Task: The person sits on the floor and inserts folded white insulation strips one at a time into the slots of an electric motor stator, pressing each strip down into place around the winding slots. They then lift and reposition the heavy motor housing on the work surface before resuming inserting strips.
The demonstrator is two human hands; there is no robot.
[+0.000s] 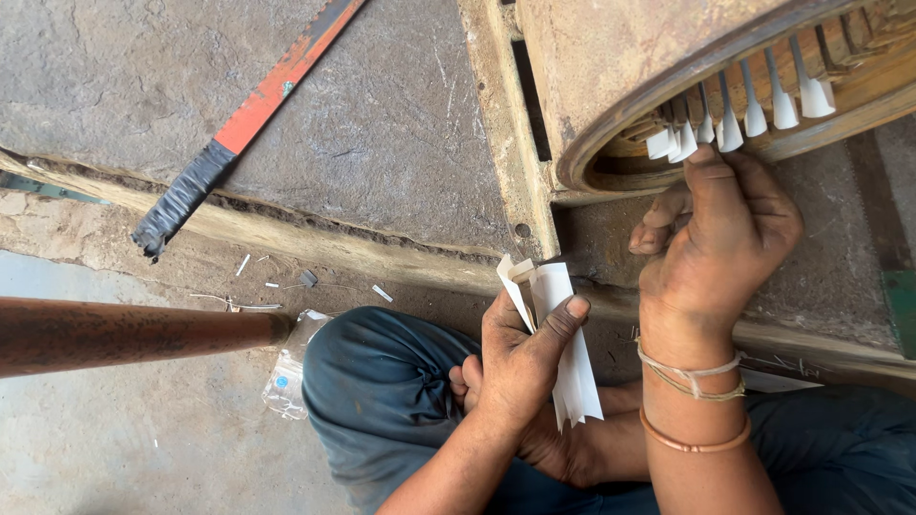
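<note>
Several white paper strips (754, 110) already sit in the slots of the rusty round housing (611, 57). The right hand (720, 238) pinches one strip at the rim, while the left hand (520, 353) clamps a bundle of folded strips (572, 372) not yet placed.

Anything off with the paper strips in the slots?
Mostly tidy, but uneven: by the right hand, the white strips bunch and overlap at angles; further right they stand evenly spaced. The left hand holds spare folded strips.
</note>
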